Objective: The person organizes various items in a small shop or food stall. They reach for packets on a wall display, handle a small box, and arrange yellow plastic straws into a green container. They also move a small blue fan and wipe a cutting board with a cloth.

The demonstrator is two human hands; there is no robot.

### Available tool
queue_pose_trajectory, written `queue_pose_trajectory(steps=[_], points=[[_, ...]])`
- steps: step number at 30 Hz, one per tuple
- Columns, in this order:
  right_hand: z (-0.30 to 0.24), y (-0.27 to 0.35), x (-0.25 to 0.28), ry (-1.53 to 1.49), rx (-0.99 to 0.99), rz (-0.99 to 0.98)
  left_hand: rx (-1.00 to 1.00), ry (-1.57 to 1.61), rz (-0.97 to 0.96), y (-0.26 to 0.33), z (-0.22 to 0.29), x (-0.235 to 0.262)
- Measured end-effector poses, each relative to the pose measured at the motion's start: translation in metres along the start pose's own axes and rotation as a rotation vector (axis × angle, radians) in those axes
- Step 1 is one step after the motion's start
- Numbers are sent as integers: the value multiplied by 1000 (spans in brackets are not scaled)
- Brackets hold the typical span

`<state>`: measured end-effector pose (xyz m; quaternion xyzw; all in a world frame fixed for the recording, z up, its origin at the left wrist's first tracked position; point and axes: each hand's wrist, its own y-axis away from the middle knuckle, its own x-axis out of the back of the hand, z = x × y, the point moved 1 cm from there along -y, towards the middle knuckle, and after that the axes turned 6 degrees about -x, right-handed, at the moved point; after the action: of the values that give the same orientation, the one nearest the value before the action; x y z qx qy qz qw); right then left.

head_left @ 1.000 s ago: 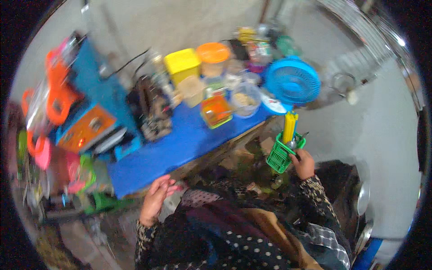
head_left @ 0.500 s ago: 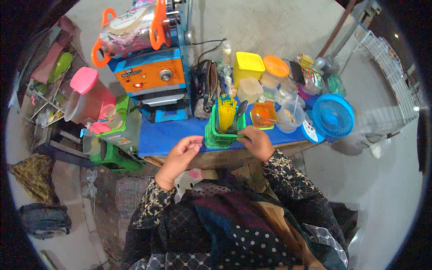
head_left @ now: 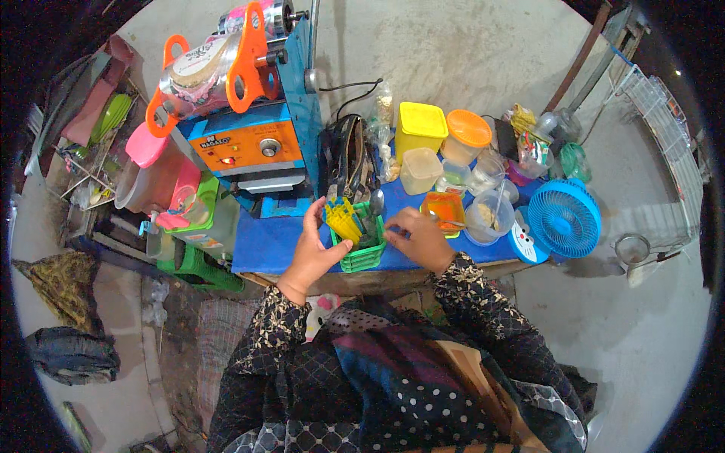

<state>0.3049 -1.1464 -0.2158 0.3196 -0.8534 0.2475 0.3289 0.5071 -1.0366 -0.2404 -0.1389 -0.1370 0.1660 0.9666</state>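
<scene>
A green plastic basket (head_left: 365, 260) stands at the front edge of the blue-covered table, holding a bundle of yellow drinking straws (head_left: 343, 221) and a metal spoon (head_left: 377, 201). The straws lean toward my left hand (head_left: 311, 253), whose fingers and thumb curve around them at the basket's left side. Beside the right rim is my right hand (head_left: 423, 238), its fingers bent and slightly apart. Whether its fingertips touch the rim is hard to see. Just behind that hand sits an orange square container (head_left: 444, 209) with a spoon in it.
An orange and blue cup-sealing machine (head_left: 249, 147) rises at the back left. Behind the basket is a black bag (head_left: 349, 155). Yellow-lidded (head_left: 421, 124) and orange-lidded tubs (head_left: 468, 128) stand at the back, with a blue fan (head_left: 563, 217) at the right. A pink-lidded container (head_left: 147, 143) is far left.
My left hand has moved in to the straws, which now tilt left instead of standing upright. The basket has shifted left and nearer. My right hand has come away from its rim.
</scene>
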Motion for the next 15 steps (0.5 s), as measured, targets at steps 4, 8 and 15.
queue_pose_trajectory(steps=[4,8,15], points=[[-11,-16,1,-121,95,84,68,99,-17,-3,10,-5],[-16,-24,-14,-139,11,14,121,57,-69,-7,8,-7],[10,-36,-46,237,145,-8,-98,-498,-98,-1,-33,5]])
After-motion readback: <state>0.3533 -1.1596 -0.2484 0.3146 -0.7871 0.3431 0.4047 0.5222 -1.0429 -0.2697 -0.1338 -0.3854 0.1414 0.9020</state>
